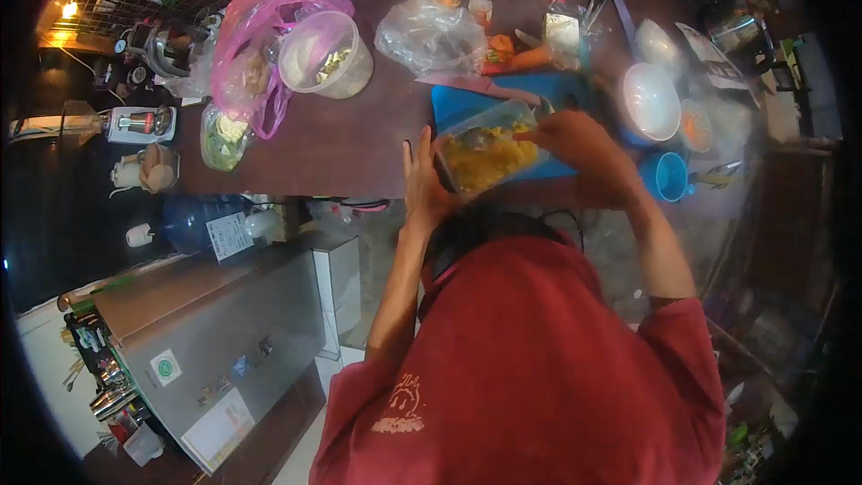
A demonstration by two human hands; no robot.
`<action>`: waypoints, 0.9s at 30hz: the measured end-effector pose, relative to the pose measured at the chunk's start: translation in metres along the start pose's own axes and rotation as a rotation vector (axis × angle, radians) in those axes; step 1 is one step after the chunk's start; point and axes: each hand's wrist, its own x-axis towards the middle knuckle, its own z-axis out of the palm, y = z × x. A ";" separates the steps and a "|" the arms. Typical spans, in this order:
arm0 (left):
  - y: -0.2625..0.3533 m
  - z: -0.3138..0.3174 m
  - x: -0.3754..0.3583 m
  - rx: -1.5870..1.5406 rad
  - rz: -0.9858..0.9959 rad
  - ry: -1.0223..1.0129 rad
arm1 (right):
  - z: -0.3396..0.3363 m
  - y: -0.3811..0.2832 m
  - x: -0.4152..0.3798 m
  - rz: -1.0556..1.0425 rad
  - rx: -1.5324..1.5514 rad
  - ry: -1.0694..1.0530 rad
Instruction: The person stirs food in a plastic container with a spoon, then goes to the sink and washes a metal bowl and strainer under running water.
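Observation:
A clear rectangular plastic container (440, 160) holds a chunky yellow-orange food mixture (489, 162). It sits tilted over the near side of a blue cutting board (453, 101). My left hand (424, 184) lies along the container's left wall, its fingers stretched out and apart, with the thumb near the close corner. Over the right side of the container, my right hand (575, 145) is closed round a utensil (544, 108), of which a pale greenish end shows above the fist. The utensil's working end is hard to make out in the mixture.
A knife (503, 90) lies across the board's far edge, near carrots (530, 58). At right stand a white bowl (652, 102) and a blue cup (670, 177). Leftward are a clear tub (361, 74), a pink plastic bag (269, 0) and bagged greens (223, 145).

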 end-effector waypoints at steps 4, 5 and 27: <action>-0.010 0.004 -0.001 -0.034 0.025 -0.012 | -0.023 0.006 -0.013 -0.083 0.048 0.029; -0.014 0.005 -0.002 -0.055 0.008 -0.034 | -0.027 0.007 -0.014 -0.115 0.058 0.005; -0.010 0.000 -0.004 -0.068 0.069 0.013 | -0.038 0.027 -0.039 0.054 0.133 -0.107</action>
